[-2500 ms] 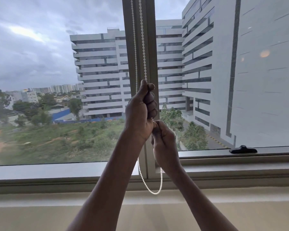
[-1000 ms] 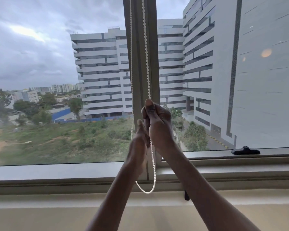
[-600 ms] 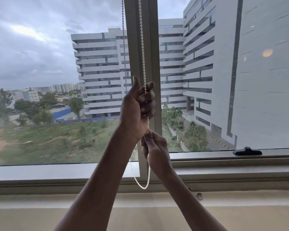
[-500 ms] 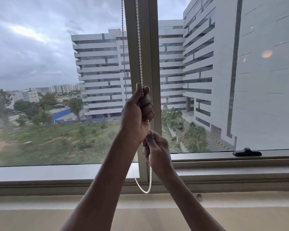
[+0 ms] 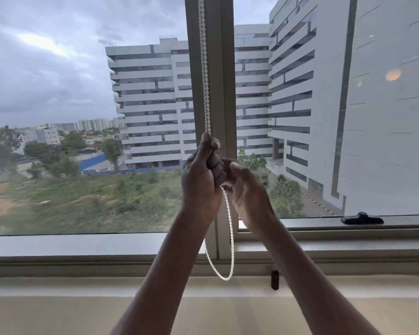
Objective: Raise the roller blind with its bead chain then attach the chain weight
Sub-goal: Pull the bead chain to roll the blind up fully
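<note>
A white bead chain (image 5: 205, 68) hangs down in front of the grey window mullion (image 5: 224, 68). My left hand (image 5: 202, 175) is a fist closed on both strands, thumb on top. Below the fist the chain drops into a loop (image 5: 225, 276) that ends just above the sill. My right hand (image 5: 248, 189) is right beside the left fist at the same height, fingers curled toward the chain; it is motion-blurred, so its grip is unclear. The blind itself is out of view above. No chain weight hangs on the loop.
A small dark piece (image 5: 274, 279) sits on the lower window frame right of the loop. A black window handle (image 5: 362, 218) lies on the right sash rail. The beige sill (image 5: 58, 310) runs along the bottom, and buildings show beyond the glass.
My left fist has come down the chain by a little. My right hand has risen from below the left fist to beside it. The two strands now hang closer together.
</note>
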{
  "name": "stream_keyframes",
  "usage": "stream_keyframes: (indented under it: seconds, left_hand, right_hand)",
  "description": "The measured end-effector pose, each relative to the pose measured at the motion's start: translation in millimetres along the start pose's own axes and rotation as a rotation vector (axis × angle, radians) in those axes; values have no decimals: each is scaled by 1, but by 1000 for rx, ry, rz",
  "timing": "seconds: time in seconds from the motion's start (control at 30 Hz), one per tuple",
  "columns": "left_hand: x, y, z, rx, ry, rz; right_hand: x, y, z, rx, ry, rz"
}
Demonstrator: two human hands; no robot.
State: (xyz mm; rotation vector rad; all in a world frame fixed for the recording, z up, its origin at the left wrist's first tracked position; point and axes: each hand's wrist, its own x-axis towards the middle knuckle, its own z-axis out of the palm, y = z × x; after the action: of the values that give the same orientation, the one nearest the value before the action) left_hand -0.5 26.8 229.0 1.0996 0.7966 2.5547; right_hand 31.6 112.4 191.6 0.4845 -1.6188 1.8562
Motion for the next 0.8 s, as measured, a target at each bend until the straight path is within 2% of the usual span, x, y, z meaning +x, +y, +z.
stream_keyframes:
  seconds: [0.13,0.23,0.33,0.47,0.67,0.8]
  left_hand:
    - [-24,-27,-13,71,54,-13]
    - [-39,-45,-18,84,98,-59]
    - [-47,-55,-18,122,107,-77]
    - [-48,-55,-19,155,119,-59]
    - [-46,-53,-22,297,73,-6]
    - [-42,-52,-31,369,23,-63]
  right_hand:
    - [25,-47,5,52,-14,-54]
    - [36,-66,17,104,-55,23]
    - [37,-64,26,107,54,97]
    - [32,-58,30,284,119,55]
    - [30,-58,36,139,137,-78]
    - [27,-55,35,-12,165,-188]
